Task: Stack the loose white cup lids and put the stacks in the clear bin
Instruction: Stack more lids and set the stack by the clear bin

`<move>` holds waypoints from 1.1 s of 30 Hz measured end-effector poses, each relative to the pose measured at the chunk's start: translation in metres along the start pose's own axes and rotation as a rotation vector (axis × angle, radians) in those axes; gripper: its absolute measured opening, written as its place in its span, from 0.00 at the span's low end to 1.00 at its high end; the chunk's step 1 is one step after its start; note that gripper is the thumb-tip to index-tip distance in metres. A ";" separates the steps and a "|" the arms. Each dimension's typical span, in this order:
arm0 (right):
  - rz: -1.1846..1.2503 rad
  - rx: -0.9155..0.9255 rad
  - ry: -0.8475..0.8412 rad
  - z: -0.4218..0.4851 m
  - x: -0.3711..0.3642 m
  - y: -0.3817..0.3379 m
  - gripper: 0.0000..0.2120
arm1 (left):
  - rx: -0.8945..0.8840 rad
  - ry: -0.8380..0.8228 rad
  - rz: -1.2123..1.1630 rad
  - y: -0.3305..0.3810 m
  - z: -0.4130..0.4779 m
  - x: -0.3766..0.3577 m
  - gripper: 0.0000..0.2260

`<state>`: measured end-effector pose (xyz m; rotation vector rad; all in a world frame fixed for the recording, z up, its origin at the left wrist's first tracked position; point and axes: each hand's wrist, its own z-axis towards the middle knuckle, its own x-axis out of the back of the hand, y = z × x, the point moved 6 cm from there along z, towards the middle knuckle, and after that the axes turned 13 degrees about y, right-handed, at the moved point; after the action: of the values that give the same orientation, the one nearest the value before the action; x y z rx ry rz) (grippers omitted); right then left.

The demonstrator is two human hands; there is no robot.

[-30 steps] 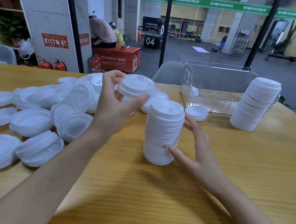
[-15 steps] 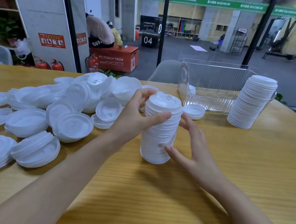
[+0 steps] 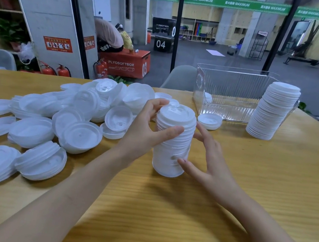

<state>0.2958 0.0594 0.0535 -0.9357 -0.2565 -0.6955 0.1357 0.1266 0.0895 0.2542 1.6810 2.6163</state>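
A tall stack of white lids [image 3: 171,143] stands upright on the wooden table [image 3: 161,214] in front of me. My left hand [image 3: 144,131] grips its upper part, thumb across the front and fingers curled behind the top lid. My right hand [image 3: 209,155] steadies the right side of the stack with straight fingers and the thumb tip low on its front. A heap of loose white lids [image 3: 55,117] spreads over the left half of the table. The clear bin [image 3: 231,92] stands at the back right, with one lid visible inside at its left end.
A second, taller lid stack [image 3: 274,111] leans against the bin's right end. A single lid [image 3: 209,120] lies in front of the bin. Small partial stacks [image 3: 16,161] lie at the near left. A grey chair back [image 3: 179,78] stands behind the table.
My left hand brought a few lids from above the heap onto the top of the stack and now grips the stack's upper part. My right hand stayed at the stack's side.
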 end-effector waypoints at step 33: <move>-0.003 -0.023 -0.021 0.000 -0.001 0.003 0.41 | -0.004 0.300 1.080 -0.069 0.045 0.086 0.36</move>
<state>0.2967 0.0608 0.0513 -0.9647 -0.2690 -0.6933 0.0527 0.2055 0.0561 1.0876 1.9976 3.5092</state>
